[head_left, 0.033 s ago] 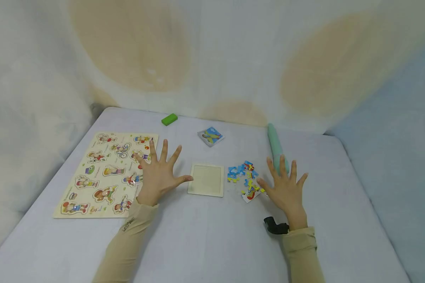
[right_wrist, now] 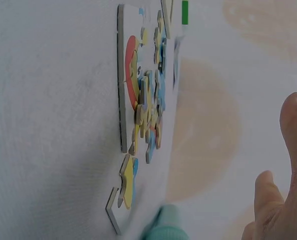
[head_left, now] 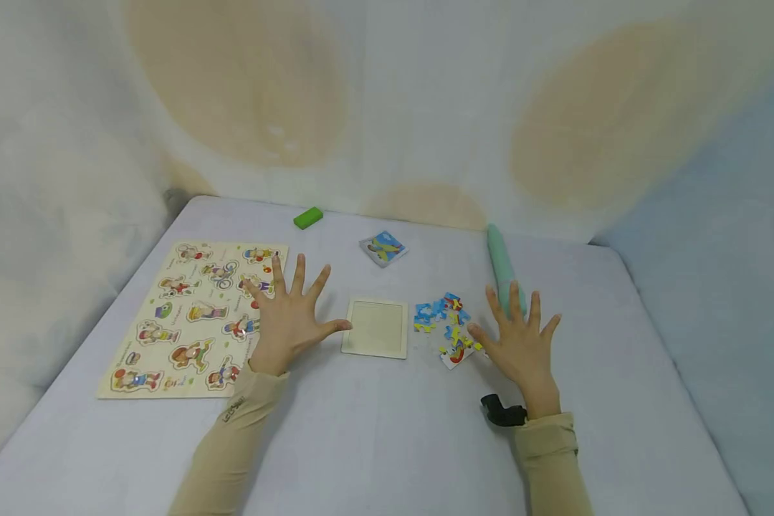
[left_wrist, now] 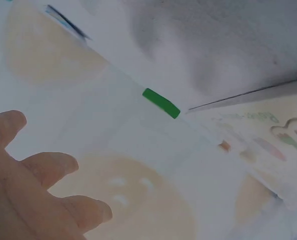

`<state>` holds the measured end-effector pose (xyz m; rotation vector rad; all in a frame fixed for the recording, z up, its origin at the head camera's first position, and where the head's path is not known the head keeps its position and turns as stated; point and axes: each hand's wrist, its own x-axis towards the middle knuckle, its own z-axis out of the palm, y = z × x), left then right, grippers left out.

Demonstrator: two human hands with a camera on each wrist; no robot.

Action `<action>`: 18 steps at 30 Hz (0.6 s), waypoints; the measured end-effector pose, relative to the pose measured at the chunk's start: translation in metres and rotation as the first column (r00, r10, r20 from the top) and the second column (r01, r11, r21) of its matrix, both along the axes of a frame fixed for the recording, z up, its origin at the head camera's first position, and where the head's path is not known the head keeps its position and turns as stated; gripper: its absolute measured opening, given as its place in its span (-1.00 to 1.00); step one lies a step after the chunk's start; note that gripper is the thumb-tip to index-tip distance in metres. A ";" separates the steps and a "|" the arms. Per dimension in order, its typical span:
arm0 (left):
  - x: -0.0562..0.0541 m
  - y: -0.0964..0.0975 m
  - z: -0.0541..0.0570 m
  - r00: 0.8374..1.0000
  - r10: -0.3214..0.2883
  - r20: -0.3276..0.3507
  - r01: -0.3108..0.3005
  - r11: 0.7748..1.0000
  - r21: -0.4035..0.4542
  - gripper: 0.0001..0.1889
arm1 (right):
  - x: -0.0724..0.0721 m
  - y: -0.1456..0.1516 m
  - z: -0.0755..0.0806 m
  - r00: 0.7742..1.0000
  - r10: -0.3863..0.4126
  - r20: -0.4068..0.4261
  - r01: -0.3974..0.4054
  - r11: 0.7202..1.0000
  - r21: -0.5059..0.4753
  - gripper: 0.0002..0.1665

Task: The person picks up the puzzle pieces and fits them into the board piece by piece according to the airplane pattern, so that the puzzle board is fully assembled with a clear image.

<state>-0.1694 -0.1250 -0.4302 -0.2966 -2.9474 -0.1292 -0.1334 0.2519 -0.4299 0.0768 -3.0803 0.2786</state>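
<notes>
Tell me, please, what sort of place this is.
Probably an enclosed tabletop space arranged for puzzle play: a white-covered table holds a picture board and loose jigsaw pieces, and pale, fabric-like walls rise behind it and at both sides.

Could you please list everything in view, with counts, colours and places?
Picture board: one, cream with multicoloured figures, left on the table
Green block: one, green, near the far edge
Picture square: one, mainly blue and yellow, far centre
Square tray: one, cream, centre
Puzzle pieces: several, too jumbled to count, blue, yellow, red, white, right of the tray
Tapered stick: one, mint green, far right
Bent object: one, black, beside the right wrist
Table: one, whitish, under these things
Backdrop: whitish with tan patches, behind
Left hand: one, bare, by the board's right edge
Right hand: one, bare, beside the pieces
Sleeves: two, tan, on the forearms
</notes>
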 end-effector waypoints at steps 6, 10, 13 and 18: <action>0.003 -0.002 0.007 0.999 -0.008 0.031 0.007 1.000 0.026 0.11 | 0.003 -0.007 0.001 1.000 -0.002 -0.010 0.002 1.000 -0.020 -0.02; 0.005 -0.002 0.005 0.998 -0.010 0.066 0.009 1.000 0.013 0.11 | 0.002 -0.010 -0.002 0.999 0.002 0.032 -0.001 1.000 -0.023 -0.01; 0.006 0.002 -0.001 0.992 -0.037 0.123 0.034 0.999 0.023 0.11 | 0.003 -0.010 -0.004 0.999 0.000 0.033 0.001 1.000 -0.021 -0.01; 0.006 0.012 -0.013 0.943 -0.146 0.300 0.117 0.987 0.114 0.11 | 0.003 -0.014 -0.008 1.000 0.017 0.008 -0.017 0.999 -0.031 -0.01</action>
